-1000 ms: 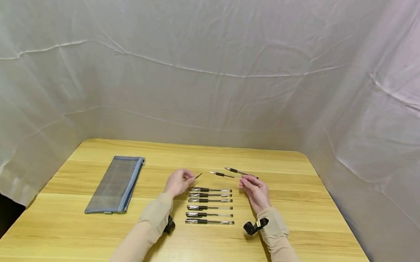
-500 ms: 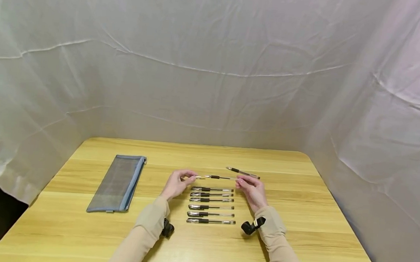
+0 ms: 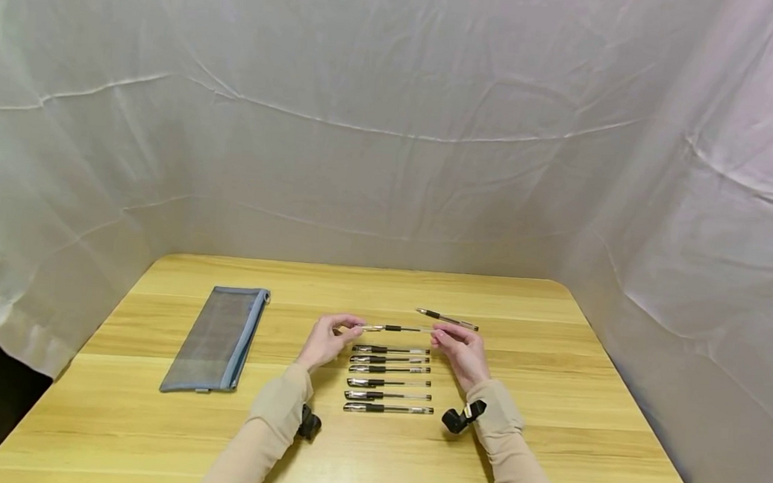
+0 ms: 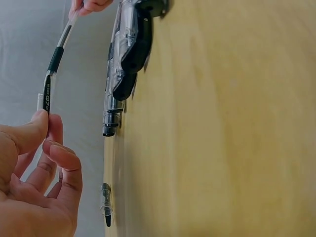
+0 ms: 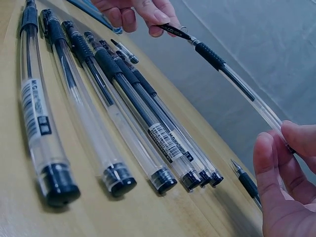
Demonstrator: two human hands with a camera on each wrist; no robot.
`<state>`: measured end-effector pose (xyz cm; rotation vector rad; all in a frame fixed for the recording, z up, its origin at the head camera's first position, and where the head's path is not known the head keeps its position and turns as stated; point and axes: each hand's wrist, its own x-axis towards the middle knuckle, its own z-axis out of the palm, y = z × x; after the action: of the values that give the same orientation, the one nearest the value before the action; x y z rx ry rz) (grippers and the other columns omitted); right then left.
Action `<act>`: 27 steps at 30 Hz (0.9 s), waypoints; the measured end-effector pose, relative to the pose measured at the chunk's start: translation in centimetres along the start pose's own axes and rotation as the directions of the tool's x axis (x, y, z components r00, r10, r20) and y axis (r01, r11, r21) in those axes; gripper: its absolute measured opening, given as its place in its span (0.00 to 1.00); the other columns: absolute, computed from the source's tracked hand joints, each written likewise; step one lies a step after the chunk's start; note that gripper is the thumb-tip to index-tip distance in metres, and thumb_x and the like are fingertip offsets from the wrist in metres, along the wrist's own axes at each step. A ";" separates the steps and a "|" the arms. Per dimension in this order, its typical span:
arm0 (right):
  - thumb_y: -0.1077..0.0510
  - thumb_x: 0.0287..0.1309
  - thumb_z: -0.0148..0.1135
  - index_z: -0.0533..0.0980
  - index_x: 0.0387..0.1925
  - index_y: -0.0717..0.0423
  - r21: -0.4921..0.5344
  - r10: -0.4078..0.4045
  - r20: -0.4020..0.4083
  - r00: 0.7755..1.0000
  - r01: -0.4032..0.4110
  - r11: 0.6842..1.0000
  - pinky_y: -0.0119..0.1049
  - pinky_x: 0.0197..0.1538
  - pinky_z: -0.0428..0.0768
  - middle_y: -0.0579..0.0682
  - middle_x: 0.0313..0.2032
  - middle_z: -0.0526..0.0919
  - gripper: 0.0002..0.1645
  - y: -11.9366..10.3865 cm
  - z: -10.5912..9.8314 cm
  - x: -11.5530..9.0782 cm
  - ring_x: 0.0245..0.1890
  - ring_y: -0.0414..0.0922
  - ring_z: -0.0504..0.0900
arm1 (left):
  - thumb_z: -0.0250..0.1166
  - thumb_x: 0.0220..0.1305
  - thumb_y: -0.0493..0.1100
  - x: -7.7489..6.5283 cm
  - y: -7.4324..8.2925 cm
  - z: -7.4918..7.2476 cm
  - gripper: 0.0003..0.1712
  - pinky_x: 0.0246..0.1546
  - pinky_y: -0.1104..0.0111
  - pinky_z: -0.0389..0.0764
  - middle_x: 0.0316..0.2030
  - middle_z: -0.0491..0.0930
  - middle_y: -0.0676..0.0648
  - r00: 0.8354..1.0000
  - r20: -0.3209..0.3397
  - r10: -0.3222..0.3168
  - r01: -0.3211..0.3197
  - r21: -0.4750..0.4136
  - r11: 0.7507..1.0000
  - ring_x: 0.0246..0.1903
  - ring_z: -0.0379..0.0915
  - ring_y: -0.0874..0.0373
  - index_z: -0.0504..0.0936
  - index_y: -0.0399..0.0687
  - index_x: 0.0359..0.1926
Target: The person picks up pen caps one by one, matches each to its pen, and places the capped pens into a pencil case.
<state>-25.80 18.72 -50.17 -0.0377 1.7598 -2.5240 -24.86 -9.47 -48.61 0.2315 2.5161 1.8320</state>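
Observation:
My left hand (image 3: 327, 340) pinches the clip end of a clear pen cap (image 3: 372, 328) between thumb and fingertips. With thumb and fingers, my right hand (image 3: 464, 355) grips the rear of a clear gel pen (image 3: 402, 329) that has a black grip. Cap and pen are in line, held above the table; in the right wrist view the cap (image 5: 176, 31) meets the front of the pen (image 5: 232, 76). Below the hands lies a row of several capped gel pens (image 3: 388, 383). Another gel pen, uncapped (image 3: 447, 319), lies behind my right hand.
A grey mesh zip pouch (image 3: 214, 338) with blue edging lies on the left of the wooden table (image 3: 111, 432). One loose pen cap (image 4: 105, 201) rests on the table near my left hand. Pale fabric (image 3: 392, 159) hangs around the table.
The pen in my right hand has moved left and slightly down. My left hand has brought the cap into line with it, and the gap between them has closed.

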 end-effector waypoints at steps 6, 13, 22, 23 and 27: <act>0.75 0.62 0.60 0.77 0.51 0.79 -0.010 -0.005 0.005 1.000 0.005 1.000 0.32 0.42 0.87 0.49 0.33 0.89 0.16 0.0 0.1 0.0 0.33 0.41 0.87 | 0.66 0.67 0.39 0.1 -0.1 0.1 0.11 0.33 0.71 0.76 0.46 0.85 0.42 1.000 0.006 -0.002 0.001 0.015 1.000 0.33 0.77 0.53 0.87 0.44 0.49; 0.74 0.62 0.61 0.78 0.50 0.77 -0.021 -0.001 0.017 1.000 0.002 1.000 0.32 0.43 0.87 0.49 0.33 0.89 0.15 -0.1 0.3 -0.2 0.33 0.40 0.87 | 0.66 0.68 0.40 -0.1 0.1 0.1 0.12 0.30 0.69 0.77 0.48 0.85 0.42 1.000 0.024 -0.007 0.006 0.014 1.000 0.31 0.78 0.51 0.87 0.44 0.50; 0.73 0.62 0.61 0.78 0.50 0.77 -0.050 -0.016 0.039 0.999 0.018 0.999 0.31 0.44 0.87 0.49 0.33 0.89 0.15 0.0 0.5 -0.3 0.33 0.41 0.87 | 0.66 0.68 0.40 -0.4 0.4 0.3 0.11 0.29 0.70 0.78 0.46 0.85 0.42 0.999 0.026 0.019 -0.020 0.044 0.999 0.30 0.78 0.54 0.88 0.45 0.49; 0.73 0.63 0.60 0.76 0.51 0.79 -0.059 -0.018 0.045 0.999 0.021 0.998 0.32 0.44 0.87 0.48 0.33 0.89 0.16 -0.1 0.6 -0.3 0.33 0.41 0.87 | 0.66 0.68 0.41 -0.4 0.4 0.3 0.11 0.29 0.70 0.78 0.46 0.85 0.42 0.999 0.026 0.018 -0.020 0.042 0.999 0.29 0.77 0.54 0.88 0.45 0.48; 0.74 0.62 0.60 0.73 0.53 0.82 -0.059 -0.019 0.049 0.999 0.021 0.998 0.33 0.45 0.87 0.47 0.32 0.89 0.19 -0.3 0.8 -0.5 0.34 0.41 0.88 | 0.67 0.67 0.40 -0.3 0.3 0.3 0.13 0.25 0.71 0.76 0.46 0.84 0.40 1.000 0.013 0.012 -0.012 0.020 1.000 0.27 0.76 0.53 0.86 0.43 0.51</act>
<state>-25.24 18.08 -49.59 -0.1195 1.8254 -2.4611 -24.47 -9.10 -48.46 0.2588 2.5313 1.8041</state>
